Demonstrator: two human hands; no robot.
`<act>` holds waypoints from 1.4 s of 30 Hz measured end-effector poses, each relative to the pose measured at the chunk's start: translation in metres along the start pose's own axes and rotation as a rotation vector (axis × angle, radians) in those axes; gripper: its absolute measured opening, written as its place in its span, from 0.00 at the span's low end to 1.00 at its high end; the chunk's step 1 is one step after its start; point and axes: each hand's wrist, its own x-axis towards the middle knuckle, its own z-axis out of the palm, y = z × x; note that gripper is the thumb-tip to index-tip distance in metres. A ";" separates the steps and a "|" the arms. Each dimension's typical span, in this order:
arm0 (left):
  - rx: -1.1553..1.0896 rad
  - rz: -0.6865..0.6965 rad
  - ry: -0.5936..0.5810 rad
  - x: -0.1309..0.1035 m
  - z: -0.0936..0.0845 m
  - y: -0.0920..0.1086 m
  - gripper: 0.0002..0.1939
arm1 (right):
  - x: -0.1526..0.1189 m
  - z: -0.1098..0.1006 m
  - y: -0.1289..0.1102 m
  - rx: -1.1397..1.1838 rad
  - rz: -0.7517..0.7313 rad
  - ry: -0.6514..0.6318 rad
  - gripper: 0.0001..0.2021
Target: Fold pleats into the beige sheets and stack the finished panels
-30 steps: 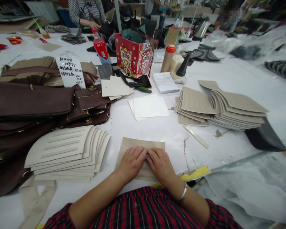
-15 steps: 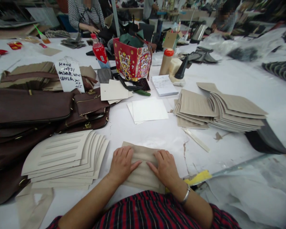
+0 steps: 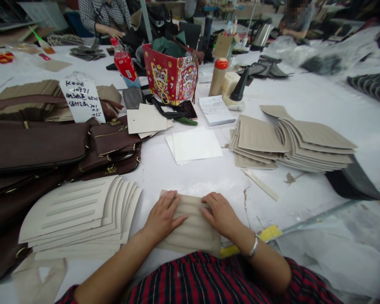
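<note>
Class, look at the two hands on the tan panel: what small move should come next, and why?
Probably a light downward stroke with the right hand along the right side of the tan panel: its surface is ridged and its lower right part lies uncovered, while the left hand rests on the left side and could steady it.
</note>
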 end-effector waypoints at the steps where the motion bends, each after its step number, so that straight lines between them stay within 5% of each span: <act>1: 0.004 0.019 -0.013 -0.003 0.000 -0.004 0.28 | -0.003 -0.002 0.008 0.003 -0.033 -0.012 0.10; 6: 0.067 -0.023 -0.076 -0.010 0.000 -0.009 0.32 | -0.032 0.003 0.032 -0.281 -0.160 0.046 0.21; 14: 0.123 -0.178 -0.087 -0.011 0.000 0.000 0.34 | -0.046 0.023 0.010 -0.474 -0.116 0.090 0.26; 20: -0.013 -0.243 -0.107 -0.008 -0.007 -0.018 0.34 | -0.036 0.016 -0.001 -0.398 -0.151 0.143 0.23; 26: -0.080 -0.206 -0.319 0.034 -0.030 -0.041 0.15 | 0.000 0.039 -0.049 -0.212 -0.294 0.142 0.21; 32: -0.101 -0.098 -0.426 0.056 -0.045 -0.038 0.02 | 0.012 0.058 -0.059 -0.205 -0.307 0.129 0.22; 42: -0.091 -0.165 -0.389 0.047 -0.028 -0.043 0.05 | 0.015 0.053 -0.061 -0.207 -0.254 0.096 0.21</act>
